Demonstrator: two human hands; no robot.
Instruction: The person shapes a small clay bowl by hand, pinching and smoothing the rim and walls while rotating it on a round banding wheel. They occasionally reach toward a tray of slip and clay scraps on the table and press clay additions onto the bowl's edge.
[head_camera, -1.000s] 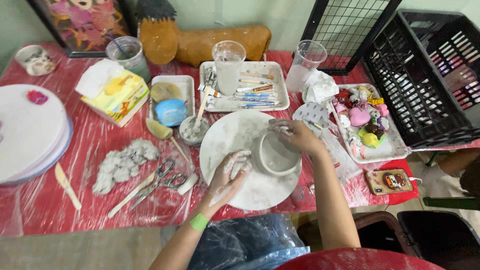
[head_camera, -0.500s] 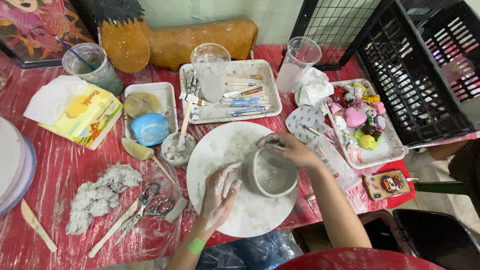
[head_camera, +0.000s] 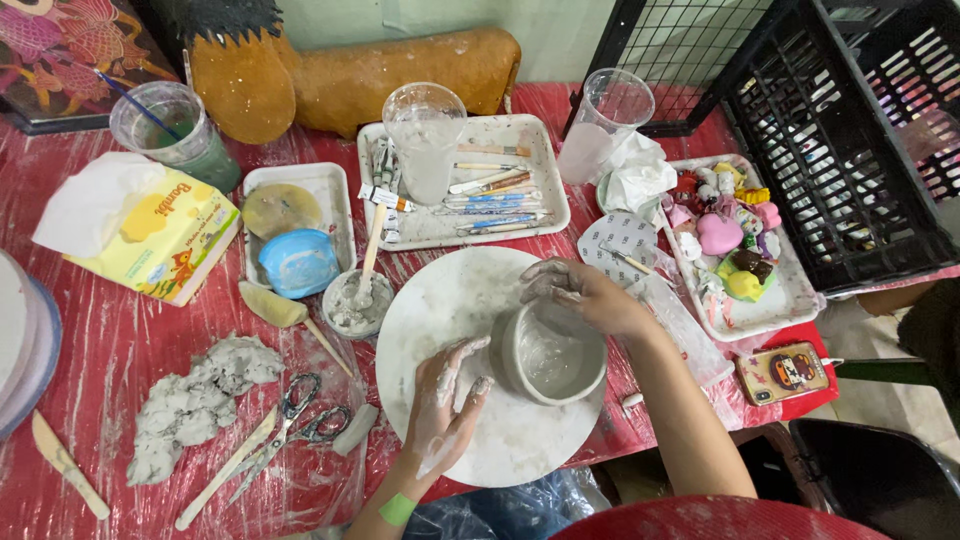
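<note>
Clay-smeared fingers of the right hand (head_camera: 585, 295) are curled over the far rim of the grey clay bowl (head_camera: 550, 352), lower centre of frame. The left hand (head_camera: 445, 400), open and flat, is pressed against its left wall, on the round white board (head_camera: 440, 300).

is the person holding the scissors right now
No, the scissors lie on the red table cover, while the left hand and right hand touch the clay bowl.
</note>
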